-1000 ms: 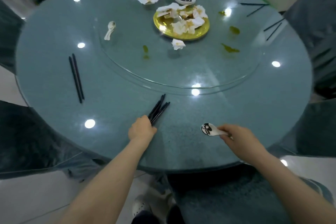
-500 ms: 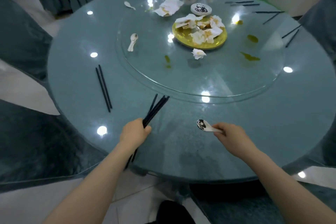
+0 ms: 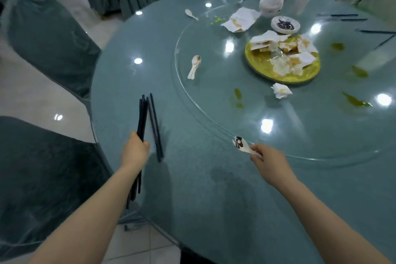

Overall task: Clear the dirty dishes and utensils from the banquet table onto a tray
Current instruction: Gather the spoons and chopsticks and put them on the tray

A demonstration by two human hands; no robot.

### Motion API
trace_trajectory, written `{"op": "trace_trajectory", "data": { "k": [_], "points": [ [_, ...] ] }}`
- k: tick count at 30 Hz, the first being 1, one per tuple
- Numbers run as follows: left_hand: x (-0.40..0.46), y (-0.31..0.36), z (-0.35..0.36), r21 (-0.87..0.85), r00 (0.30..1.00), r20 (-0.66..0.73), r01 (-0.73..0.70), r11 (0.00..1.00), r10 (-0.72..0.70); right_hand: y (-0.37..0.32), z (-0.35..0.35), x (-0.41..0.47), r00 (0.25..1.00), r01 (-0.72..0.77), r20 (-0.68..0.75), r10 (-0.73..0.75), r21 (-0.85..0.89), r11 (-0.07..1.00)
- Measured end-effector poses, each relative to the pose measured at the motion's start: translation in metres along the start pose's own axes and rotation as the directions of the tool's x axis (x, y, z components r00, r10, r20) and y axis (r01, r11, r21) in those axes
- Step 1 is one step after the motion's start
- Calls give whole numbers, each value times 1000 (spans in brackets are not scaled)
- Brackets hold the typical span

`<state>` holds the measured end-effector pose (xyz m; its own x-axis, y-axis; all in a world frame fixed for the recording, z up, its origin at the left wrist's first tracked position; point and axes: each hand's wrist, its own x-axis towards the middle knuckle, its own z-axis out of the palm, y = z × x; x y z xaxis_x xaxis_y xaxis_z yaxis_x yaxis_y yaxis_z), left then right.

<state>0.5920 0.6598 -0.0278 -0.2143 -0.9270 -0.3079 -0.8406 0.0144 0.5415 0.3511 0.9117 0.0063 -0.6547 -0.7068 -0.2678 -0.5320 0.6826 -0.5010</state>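
Two bare hands reach over a round teal banquet table (image 3: 203, 188) in the head view; no lettering can be read on anything here. The left hand (image 3: 134, 150) is clenched around a bundle of black chopsticks (image 3: 141, 118), tips pointing away, lower ends sticking out beneath the wrist past the table edge. Just beside it, a loose pair of black chopsticks (image 3: 155, 126) lies flat on the tabletop near the rim. The right hand (image 3: 267, 162) pinches the handle of a soiled white ceramic spoon (image 3: 241, 145), bowl up, at the near edge of the glass lazy Susan (image 3: 214, 103). Between the forearms the tabletop is bare. On the turntable sit another white spoon (image 3: 194, 67), a yellow plate (image 3: 267, 72) heaped with crumpled napkins, a small dish (image 3: 285, 24), a white bowl (image 3: 271, 6) and a stained napkin (image 3: 241, 19). More chopsticks (image 3: 347, 17) lie along the far right rim. Covered chairs (image 3: 49, 38) crowd the left side closely.
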Motion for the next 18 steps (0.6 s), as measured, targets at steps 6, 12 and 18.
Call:
{"op": "trace_trajectory", "data": {
  "k": [6, 12, 18],
  "points": [
    [73, 8, 4, -13, 995, 14, 96, 995, -96, -46, 8, 120, 998, 36, -52, -35, 25, 999],
    [106, 17, 25, 123, 994, 0, 107, 987, -108, -87, 21, 217, 990, 114, -87, -114, 2, 993],
    [133, 25, 20, 219, 996, 21, 74, 973, -81, -133, 21, 311, 990, 40, -137, -30, 67, 997]
  ]
}}
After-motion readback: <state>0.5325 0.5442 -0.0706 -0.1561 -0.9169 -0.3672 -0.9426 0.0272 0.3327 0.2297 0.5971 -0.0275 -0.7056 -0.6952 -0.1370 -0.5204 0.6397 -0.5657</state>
